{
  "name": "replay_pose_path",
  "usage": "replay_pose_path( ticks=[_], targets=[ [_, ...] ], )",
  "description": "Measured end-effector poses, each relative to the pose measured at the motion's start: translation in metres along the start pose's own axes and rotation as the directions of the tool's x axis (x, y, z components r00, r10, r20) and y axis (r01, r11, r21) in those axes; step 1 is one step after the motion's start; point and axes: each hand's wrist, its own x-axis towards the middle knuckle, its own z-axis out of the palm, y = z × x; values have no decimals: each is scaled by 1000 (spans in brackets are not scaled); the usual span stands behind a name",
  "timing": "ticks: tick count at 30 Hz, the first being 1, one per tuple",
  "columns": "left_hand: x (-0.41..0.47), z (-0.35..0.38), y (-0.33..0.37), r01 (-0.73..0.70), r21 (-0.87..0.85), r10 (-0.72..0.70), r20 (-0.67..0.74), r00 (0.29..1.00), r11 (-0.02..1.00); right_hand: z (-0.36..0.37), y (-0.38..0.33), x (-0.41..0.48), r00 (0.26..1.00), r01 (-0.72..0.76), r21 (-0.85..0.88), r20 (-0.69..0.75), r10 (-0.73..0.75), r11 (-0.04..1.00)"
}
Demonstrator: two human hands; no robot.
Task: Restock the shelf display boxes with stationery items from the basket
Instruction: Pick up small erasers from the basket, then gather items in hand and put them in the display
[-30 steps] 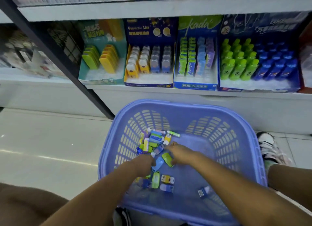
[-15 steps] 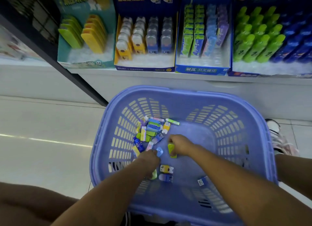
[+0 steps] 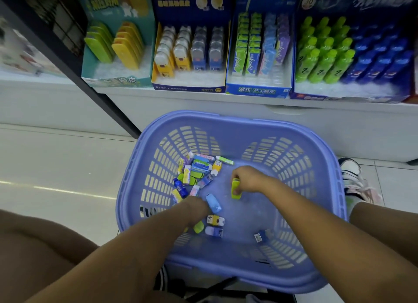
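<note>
Lilac basket on floor below far shelf display boxes, stationery items heaped inside at far left, right hand pinching green eraser mid-basket, left hand touching blue eraser, grasp cannot be told

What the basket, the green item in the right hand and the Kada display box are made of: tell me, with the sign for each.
Basket: moulded plastic, lilac, slightly glossy; slotted walls and rounded rim.
Green item, pinched by the right hand: probably a smooth hard plastic casing; contents cannot be told.
Kada display box: printed cardboard, satin finish; thin folded edges.
</note>
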Motion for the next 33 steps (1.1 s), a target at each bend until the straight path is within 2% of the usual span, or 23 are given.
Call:
replay_pose_path(
  ticks=[3, 6, 9, 11, 14, 17, 21, 23, 27, 29, 33],
  targets=[
    [-1, -2, -4, 44, 2, -44, 46, 998, 999, -17, -3, -10, 1000, 8, -51, -15, -8, 999],
    [-6, -9, -7, 123, -63, -119, 60, 991, 990, -36, -3, -18, 1000, 8, -18, -6, -8, 1000],
    [-19, -39, -16, 196, -245, -192, 40, 981, 949, -60, -6, -29, 998, 5, 148, 61, -14, 989],
    [-31, -68, -25, 199, -351, -201, 31, 979, 915, -78, -10, -38, 997, 18, 165, 70, -30, 986],
    [-54, -113, -43, 200, -488, -204, 47, 978, 850, -106, -20, -52, 997, 78, 162, 3, -80, 984],
    [-87, -154, -64, 143, -718, -199, 6, 980, 681, -134, -33, -69, 985, 161, 176, -97, -146, 971],
    [-141, -194, -88, 27, -836, -281, -153, 947, 548, -164, -54, -91, 955, 258, 205, -201, -217, 944],
    [-168, -204, -95, -32, -894, -310, -188, 932, 447, -176, -65, -101, 931, 318, 263, -271, -247, 911],
    [-208, -202, -105, -122, -985, -322, -154, 934, 119, -192, -89, -113, 830, 489, 360, -472, -298, 795],
    [-217, -197, -110, -173, -984, -345, -144, 928, -53, -196, -106, -110, 771, 553, 395, -578, -269, 734],
    [-229, -192, -126, -296, -910, -430, -153, 890, -290, -202, -148, -96, 662, 630, 389, -721, -204, 672]
  ],
)
